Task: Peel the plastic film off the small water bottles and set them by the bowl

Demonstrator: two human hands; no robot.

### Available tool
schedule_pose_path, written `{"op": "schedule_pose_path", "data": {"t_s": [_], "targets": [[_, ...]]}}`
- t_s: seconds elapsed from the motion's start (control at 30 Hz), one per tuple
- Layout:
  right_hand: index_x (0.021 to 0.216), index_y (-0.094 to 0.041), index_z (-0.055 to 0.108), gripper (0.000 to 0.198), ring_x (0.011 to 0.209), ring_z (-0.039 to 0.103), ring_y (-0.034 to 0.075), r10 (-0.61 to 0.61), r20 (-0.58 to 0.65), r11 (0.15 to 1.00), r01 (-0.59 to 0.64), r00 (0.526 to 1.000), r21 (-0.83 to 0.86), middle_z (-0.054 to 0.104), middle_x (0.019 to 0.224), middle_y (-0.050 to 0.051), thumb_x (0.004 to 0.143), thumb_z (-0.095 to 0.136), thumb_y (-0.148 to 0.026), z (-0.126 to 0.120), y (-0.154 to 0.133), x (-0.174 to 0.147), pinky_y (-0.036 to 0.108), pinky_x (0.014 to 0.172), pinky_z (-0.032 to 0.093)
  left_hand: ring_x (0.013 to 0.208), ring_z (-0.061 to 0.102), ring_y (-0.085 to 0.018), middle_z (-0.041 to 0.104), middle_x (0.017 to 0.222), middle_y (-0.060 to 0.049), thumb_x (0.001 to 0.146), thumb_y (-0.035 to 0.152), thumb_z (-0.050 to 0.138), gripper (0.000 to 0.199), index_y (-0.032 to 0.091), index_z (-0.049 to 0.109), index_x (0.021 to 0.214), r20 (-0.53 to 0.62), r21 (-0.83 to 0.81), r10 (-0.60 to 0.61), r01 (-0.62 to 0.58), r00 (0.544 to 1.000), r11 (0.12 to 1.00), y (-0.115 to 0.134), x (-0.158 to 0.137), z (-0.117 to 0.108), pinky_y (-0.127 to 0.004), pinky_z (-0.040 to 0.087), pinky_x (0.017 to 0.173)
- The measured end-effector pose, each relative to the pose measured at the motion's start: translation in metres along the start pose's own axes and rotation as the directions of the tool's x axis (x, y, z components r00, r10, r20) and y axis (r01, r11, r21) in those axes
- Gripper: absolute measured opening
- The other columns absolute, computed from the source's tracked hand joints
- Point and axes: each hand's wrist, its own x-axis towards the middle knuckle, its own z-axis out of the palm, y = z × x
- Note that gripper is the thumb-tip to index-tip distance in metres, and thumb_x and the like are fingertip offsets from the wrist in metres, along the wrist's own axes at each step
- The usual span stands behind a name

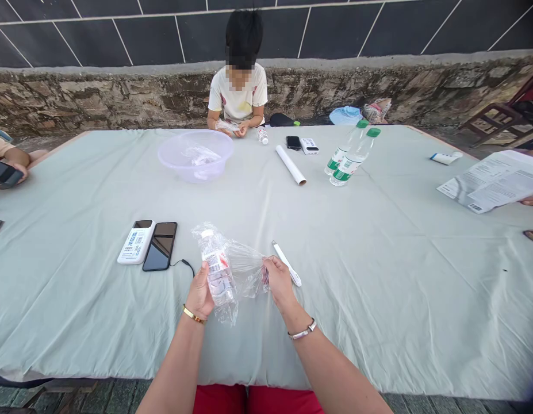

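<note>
A small clear water bottle (218, 270) with a white cap and a red-and-white label leans in my left hand (201, 291), whose fingers are wrapped round it. Clear plastic wrap (248, 261) surrounds the bottle and stretches off to the right. My right hand (277, 280) pinches the gathered end of that wrap in a closed grip. Just beyond my right hand lies a white utility knife (287, 264), apart from it. A black phone (160, 246) and a white power bank (136, 242) lie side by side to the left of the bottle.
A translucent purple basin (196, 176) holding crumpled clear plastic stands farther back. Opposite me, a person (239, 95) handles clear plastic. A white roll (291, 165) and two green-capped bottles (347, 167) are at centre right. Another person's hand holds a printed sheet (494, 181).
</note>
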Motion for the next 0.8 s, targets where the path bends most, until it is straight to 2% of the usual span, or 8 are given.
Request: {"op": "schedule_pose_path", "data": {"t_s": [0.07,0.2,0.3,0.47,0.6,0.8], "targets": [[0.050,-0.022,0.039,0.031,0.037,0.038,0.008,-0.002,0.005,1.000,0.002,1.000,-0.002,0.042,0.042,-0.007,0.071,0.057,-0.036,0.000,0.000,-0.001,0.023,0.041,0.030,0.085,0.068,-0.024,0.071,0.092,-0.009,0.082,0.045,0.061,0.040,0.014,0.063,0.108,0.015,-0.031,0.004,-0.004,1.000,1.000,0.002,0.000,-0.002,-0.037,0.055,0.077],[0.052,-0.022,0.038,0.032,0.037,0.038,0.008,0.017,0.006,1.000,-0.017,1.000,-0.021,0.042,0.043,-0.007,0.071,0.059,-0.039,-0.001,0.005,0.000,0.022,0.038,0.029,0.090,0.068,-0.024,0.070,0.099,-0.011,0.086,0.049,0.053,0.043,0.015,0.063,0.111,0.073,-0.107,-0.055,0.063,0.996,0.992,0.007,-0.003,-0.007,-0.036,0.055,0.077],[0.053,-0.022,0.039,0.032,0.035,0.038,0.008,0.038,0.032,0.996,-0.036,0.999,-0.079,0.043,0.044,-0.007,0.071,0.058,-0.040,-0.002,0.009,0.001,0.022,0.036,0.029,0.101,0.065,-0.026,0.069,0.105,-0.011,0.086,0.051,0.051,0.045,0.017,0.062,0.113,0.106,-0.155,-0.085,0.101,0.991,0.983,0.009,-0.006,-0.011,-0.038,0.053,0.084],[0.060,-0.022,0.044,0.023,0.034,0.040,0.009,0.049,0.071,0.978,-0.033,0.996,-0.208,0.047,0.047,-0.007,0.071,0.055,-0.039,-0.006,0.012,0.005,0.023,0.036,0.031,0.125,0.049,-0.030,0.064,0.119,-0.013,0.086,0.053,0.046,0.044,0.020,0.063,0.111,0.122,-0.201,-0.049,0.073,0.991,0.977,0.011,-0.012,-0.008,-0.051,0.041,0.101],[0.070,-0.022,0.050,0.014,0.037,0.042,0.009,-0.020,0.048,0.965,0.032,0.999,-0.260,0.046,0.048,-0.008,0.070,0.054,-0.035,-0.006,0.016,0.006,0.022,0.039,0.033,0.131,0.042,-0.032,0.061,0.124,-0.013,0.087,0.053,0.040,0.044,0.023,0.066,0.107,0.144,-0.195,-0.043,0.071,0.989,0.978,0.010,-0.017,-0.003,-0.054,0.037,0.104],[0.078,-0.021,0.053,0.017,0.037,0.042,0.010,-0.038,0.007,0.971,0.038,0.999,-0.235,0.045,0.048,-0.009,0.066,0.055,-0.033,-0.006,0.023,0.011,0.022,0.037,0.033,0.135,0.035,-0.032,0.058,0.129,-0.012,0.089,0.053,0.037,0.047,0.023,0.064,0.113,0.153,-0.213,-0.034,0.067,0.988,0.975,0.007,-0.018,-0.003,-0.055,0.030,0.108]]}}
